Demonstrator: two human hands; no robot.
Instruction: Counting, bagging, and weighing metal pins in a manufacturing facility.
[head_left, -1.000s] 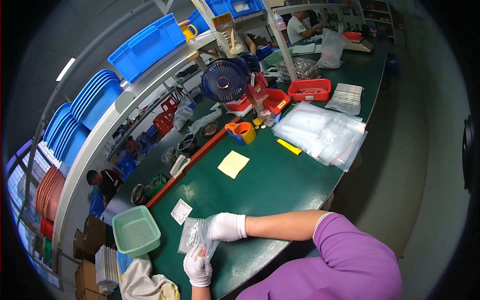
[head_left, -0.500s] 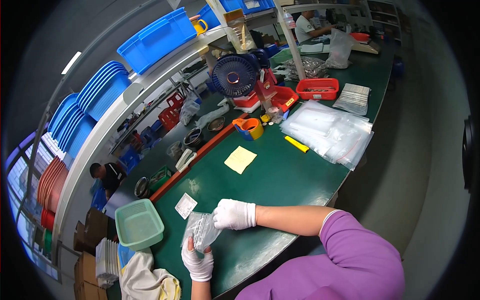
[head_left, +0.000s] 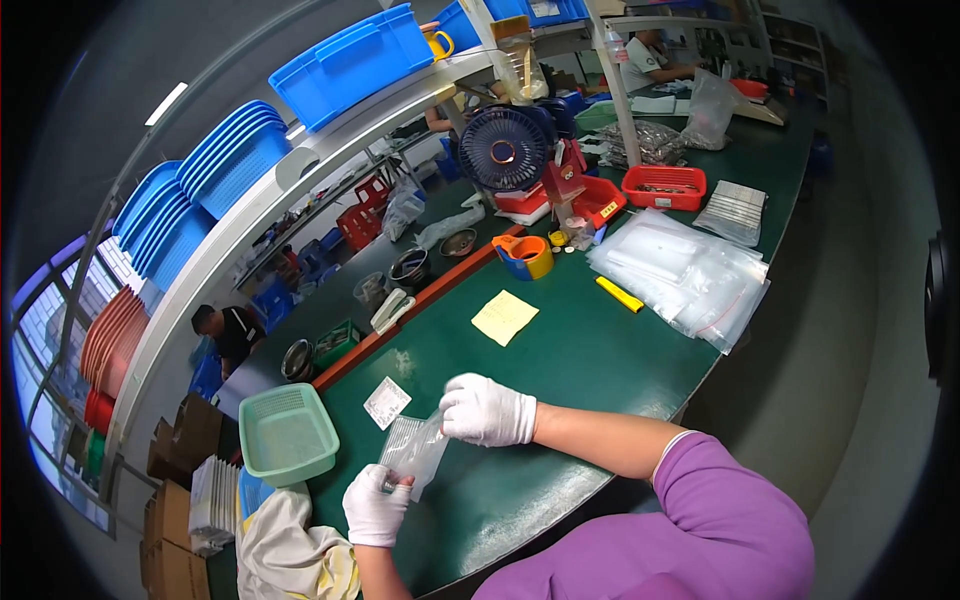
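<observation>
Left hand point(head_left: 376, 506): white glove, fingers pinched on lower end of clear plastic bag point(head_left: 414, 452).
Right hand point(head_left: 486, 411): gloved, closed on bag's upper edge.
Bag: stretched between both hands, above green table point(head_left: 560, 360).
Just left of the bag: green basket point(head_left: 287, 435).
Beyond right hand: yellow note point(head_left: 505, 317).

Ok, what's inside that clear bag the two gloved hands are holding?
The clear bag, held by the left hand and right hand, looks ribbed and greyish inside; the contents are too small to identify.
</observation>
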